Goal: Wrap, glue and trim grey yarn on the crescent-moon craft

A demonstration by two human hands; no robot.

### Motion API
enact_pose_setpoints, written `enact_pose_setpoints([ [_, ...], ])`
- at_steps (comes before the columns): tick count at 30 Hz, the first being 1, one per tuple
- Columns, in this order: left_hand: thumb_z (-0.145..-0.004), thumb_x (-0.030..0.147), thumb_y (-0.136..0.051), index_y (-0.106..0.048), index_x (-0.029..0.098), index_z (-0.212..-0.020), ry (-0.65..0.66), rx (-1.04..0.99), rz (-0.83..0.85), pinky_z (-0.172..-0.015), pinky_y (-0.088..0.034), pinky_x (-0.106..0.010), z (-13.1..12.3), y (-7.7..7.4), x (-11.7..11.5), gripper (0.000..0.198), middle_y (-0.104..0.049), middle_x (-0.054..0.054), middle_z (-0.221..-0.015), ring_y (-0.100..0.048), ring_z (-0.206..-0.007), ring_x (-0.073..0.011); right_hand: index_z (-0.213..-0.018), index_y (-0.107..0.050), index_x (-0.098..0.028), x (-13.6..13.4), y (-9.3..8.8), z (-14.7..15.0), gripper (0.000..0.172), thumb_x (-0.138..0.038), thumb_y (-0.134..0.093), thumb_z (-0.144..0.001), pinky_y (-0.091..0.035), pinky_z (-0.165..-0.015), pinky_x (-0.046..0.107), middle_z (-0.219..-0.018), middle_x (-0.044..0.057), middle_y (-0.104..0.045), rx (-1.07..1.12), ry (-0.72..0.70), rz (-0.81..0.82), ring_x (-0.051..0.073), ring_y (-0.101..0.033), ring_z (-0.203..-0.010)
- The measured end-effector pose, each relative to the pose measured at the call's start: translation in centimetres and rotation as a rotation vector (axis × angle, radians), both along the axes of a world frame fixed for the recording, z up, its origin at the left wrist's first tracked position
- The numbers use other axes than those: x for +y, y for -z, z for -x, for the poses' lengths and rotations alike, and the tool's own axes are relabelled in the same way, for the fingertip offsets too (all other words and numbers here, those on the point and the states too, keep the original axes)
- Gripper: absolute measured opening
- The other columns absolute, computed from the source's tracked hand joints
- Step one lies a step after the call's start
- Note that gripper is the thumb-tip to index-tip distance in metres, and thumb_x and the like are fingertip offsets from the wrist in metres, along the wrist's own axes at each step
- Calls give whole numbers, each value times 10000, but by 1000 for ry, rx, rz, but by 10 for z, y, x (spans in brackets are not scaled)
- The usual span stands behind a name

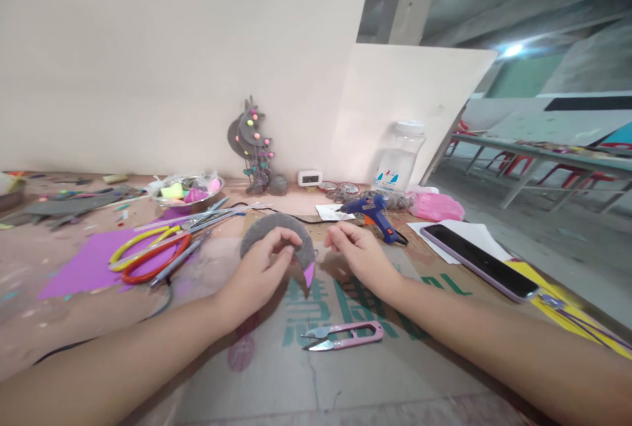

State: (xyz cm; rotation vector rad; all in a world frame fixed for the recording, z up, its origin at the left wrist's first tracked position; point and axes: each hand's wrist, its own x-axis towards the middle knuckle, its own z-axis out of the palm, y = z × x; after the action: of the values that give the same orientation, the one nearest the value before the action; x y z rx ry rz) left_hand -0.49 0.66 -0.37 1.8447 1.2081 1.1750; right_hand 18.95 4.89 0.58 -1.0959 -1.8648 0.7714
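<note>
My left hand [270,263] grips a grey crescent [269,223] that looks covered in yarn and ends in a bare purple tip [309,274]. Just to its right, my right hand [356,249] is closed in a pinch. A short grey strand shows by the crescent's edge, but what the right fingers hold, if anything, is too small to make out. On the printed cardboard [257,373] below the hands lie pink thread snips [345,335]. A blue glue gun [372,215] rests just beyond my right hand.
At left, red- and yellow-handled scissors [157,255] lie on a purple sheet [83,265]. A bowl [195,197] of coloured pieces, a grey hanging ornament [254,143], a clock [309,178] and a water bottle [399,157] stand behind. A phone [478,260] lies at right.
</note>
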Motion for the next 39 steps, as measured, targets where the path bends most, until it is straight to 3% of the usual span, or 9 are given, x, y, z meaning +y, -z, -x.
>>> enact_pose_setpoints([
  [4,-886,164,-382,-512,220,-921,19,126,-85,-680,-409,-260,0,-6,-6,146,-588,6,-852,-551,-791,-147,-760,-609,-165,0,0,4,273,-373,-470,-869,-393,-718,262,-764,19,-588,8,-125,-4,153,-531,-760],
  [10,-904,169,-356,-479,216,-883,82,189,-113,-680,-398,-257,1,-6,-6,133,-538,17,-779,-524,-748,-140,-704,-590,-149,-3,-1,8,294,-425,-566,-802,-343,-561,226,-639,-22,-491,64,-259,212,98,-425,-584],
  [15,-886,218,-436,-510,194,-865,41,88,-109,-694,-407,-245,0,-6,-2,80,-558,5,-826,-530,-777,-137,-746,-601,-144,-7,-5,7,279,-413,-563,-810,-396,-644,236,-681,-10,-532,149,-213,215,107,-472,-634],
  [20,-897,329,-425,-555,177,-665,12,177,-88,-714,-397,-267,-1,-13,0,307,-603,-3,-711,-549,-737,-156,-803,-624,-153,-9,-4,8,246,-387,-550,-824,-420,-691,243,-726,4,-570,191,-207,156,124,-512,-695],
  [27,-836,501,-472,-541,167,-646,-131,179,54,-577,-382,-271,0,-7,4,390,-577,-6,-620,-540,-627,-169,-727,-607,-150,-9,-5,10,299,-411,-520,-844,-426,-673,239,-696,1,-581,94,-227,150,124,-534,-675],
  [30,-837,539,-452,-558,158,-655,-188,144,87,-570,-378,-274,2,-6,5,435,-590,-13,-615,-548,-609,-169,-893,-630,-157,-7,-4,10,295,-395,-457,-882,-440,-750,254,-885,35,-640,119,-289,147,140,-577,-809],
  [33,-844,524,-455,-566,158,-638,-246,90,81,-572,-385,-268,3,-9,5,435,-595,-8,-591,-549,-583,-158,-1074,-582,-173,-6,0,10,293,-334,-552,-831,-450,-795,272,-1046,62,-630,180,-339,212,147,-590,-906],
  [35,-848,507,-460,-571,160,-625,-267,58,87,-569,-390,-261,4,-11,5,427,-593,-2,-578,-546,-569,-150,-1075,-574,-178,-6,3,10,313,-290,-607,-785,-459,-756,272,-972,50,-639,175,-314,238,138,-596,-843],
  [39,-848,494,-469,-578,163,-605,-285,40,89,-570,-393,-256,4,-14,5,425,-596,-2,-572,-547,-570,-148,-875,-607,-170,-8,4,11,138,-265,-598,-775,-432,-619,239,-723,-6,-603,102,-251,269,105,-542,-636],
])
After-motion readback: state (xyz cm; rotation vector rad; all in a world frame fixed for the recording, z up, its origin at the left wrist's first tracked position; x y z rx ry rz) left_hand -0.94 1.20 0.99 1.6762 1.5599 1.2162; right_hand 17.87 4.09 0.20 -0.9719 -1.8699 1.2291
